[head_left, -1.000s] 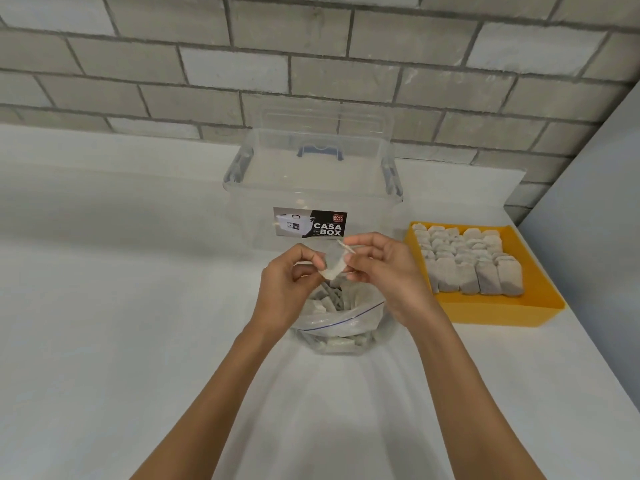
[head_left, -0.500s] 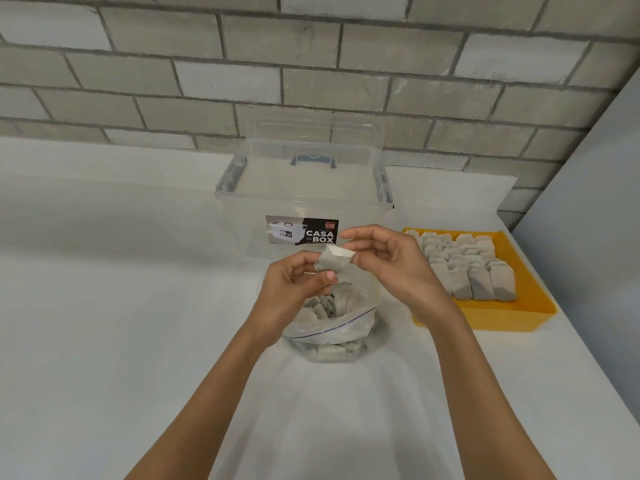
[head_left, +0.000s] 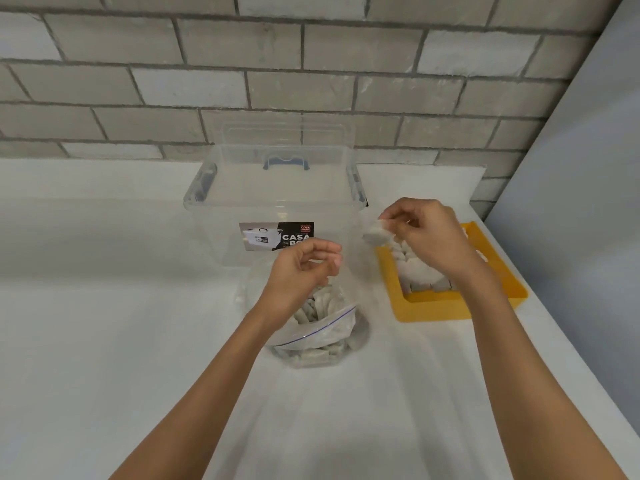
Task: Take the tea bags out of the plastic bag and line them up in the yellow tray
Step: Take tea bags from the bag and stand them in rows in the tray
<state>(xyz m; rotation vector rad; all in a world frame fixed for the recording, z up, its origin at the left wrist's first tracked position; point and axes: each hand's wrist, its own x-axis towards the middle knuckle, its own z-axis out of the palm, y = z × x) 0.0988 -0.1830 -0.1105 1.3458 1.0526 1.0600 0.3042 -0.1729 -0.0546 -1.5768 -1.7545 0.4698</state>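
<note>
Yellow tray [head_left: 450,311] is on the right of the white surface [head_left: 104,341], close to the grey panel [head_left: 588,202], and it's holding rows of tea bags [head_left: 420,271]. My right hand [head_left: 429,237] is over the tray's far-left corner. Its fingers [head_left: 398,211] are pinched on a single tea bag [head_left: 375,235], which hangs off the fingertips just past the tray's left rim. My left hand [head_left: 301,271] hovers over the mouth of the open plastic bag [head_left: 322,327], fingers loosely curled, with nothing in them that I can see. The bag has plenty of tea bags inside and sits right in front of the clear storage box [head_left: 277,202]. Bare tray floor shows along the near and left edges. There's loads of open surface to the left and in front.
</note>
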